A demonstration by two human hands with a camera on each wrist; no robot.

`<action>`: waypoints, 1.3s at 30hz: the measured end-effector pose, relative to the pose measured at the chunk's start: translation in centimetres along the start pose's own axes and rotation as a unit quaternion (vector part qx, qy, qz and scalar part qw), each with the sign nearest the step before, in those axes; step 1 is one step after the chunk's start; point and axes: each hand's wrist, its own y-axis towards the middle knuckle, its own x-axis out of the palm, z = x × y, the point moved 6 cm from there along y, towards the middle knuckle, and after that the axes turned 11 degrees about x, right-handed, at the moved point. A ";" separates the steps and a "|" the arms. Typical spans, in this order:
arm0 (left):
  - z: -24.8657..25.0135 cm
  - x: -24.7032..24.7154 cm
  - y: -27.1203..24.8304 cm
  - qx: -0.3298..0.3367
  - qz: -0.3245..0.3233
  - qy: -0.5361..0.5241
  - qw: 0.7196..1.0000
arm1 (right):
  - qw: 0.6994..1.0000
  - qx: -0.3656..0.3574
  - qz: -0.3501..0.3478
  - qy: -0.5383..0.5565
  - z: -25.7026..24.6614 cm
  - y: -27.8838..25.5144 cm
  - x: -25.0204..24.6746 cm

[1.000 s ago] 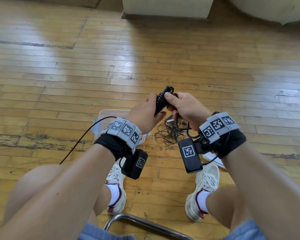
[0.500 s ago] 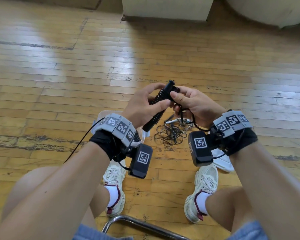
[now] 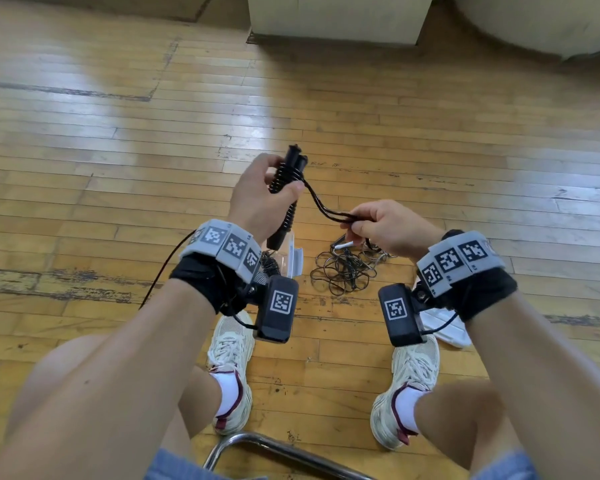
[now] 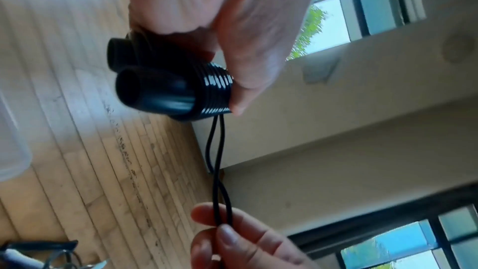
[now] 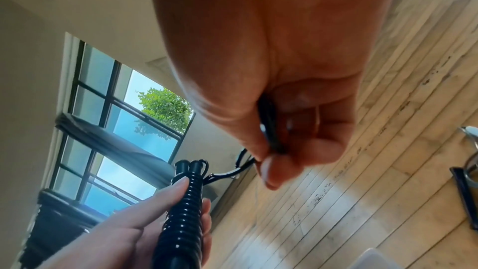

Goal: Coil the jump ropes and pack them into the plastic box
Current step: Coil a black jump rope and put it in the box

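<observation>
In the head view, the left hand point(image 3: 257, 199) is gripping the paired handles point(image 3: 286, 188) while the right hand point(image 3: 385, 225) is pinching the doubled cord point(image 3: 321, 206) beside them; slack could be loosening the wraps. In the left wrist view, the thumb is pressing the wound coil point(image 4: 217, 93). In the right wrist view, the fingers point(image 5: 318, 150) are closing on the cord just right of the handles.
</observation>
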 end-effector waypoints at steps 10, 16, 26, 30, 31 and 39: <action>1.2 2.6 -0.7 0.017 -0.105 -0.080 0.991 | 0.991 -0.073 0.053 0.096 -1.2 0.1 0.0; 1.1 2.9 -0.8 -0.002 -0.106 -0.113 0.988 | 0.979 -0.142 0.124 0.083 -1.9 -0.3 -0.5; 0.6 1.9 -0.3 0.081 -0.055 0.082 0.992 | 0.993 -0.042 0.024 0.111 -1.5 0.4 0.9; 0.8 3.0 -1.1 0.161 -0.071 0.292 0.940 | 0.988 -0.001 0.045 0.145 -1.2 1.1 1.1; 0.8 3.0 -1.2 0.167 -0.065 0.307 0.935 | 0.985 0.011 0.047 0.165 -1.1 1.2 1.1; 1.0 4.2 -2.7 0.241 -0.038 0.394 0.886 | 0.966 0.062 0.038 0.250 -1.1 1.3 2.1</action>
